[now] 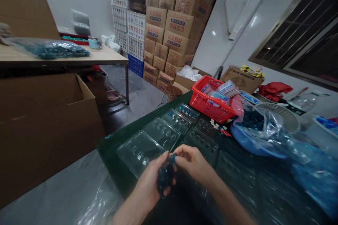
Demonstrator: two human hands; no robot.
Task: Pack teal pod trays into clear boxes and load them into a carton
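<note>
A dark teal clump of small moulded pieces is held above the dark green bench, just in front of the nearest clear plastic blister tray, its lower end hanging near the tray's corner. A closed grip is formed by the left hand, with the fingers curled around the clump. A narrow pinching grip is formed by the right hand, with the fingertips set against the clump's upper end. Individual pieces cannot be told apart at this resolution. The clump is judged light and fairly stiff, though its smooth surfaces may slip, so a hold across the thickest part is suggested; loose pieces could drop if only the end is pinched. Further clear trays are lined up beyond the nearest tray. Farther off is a red plastic basket, while a blue plastic basin and a clear plastic bag of dark pieces lie to the tray's right.
</note>
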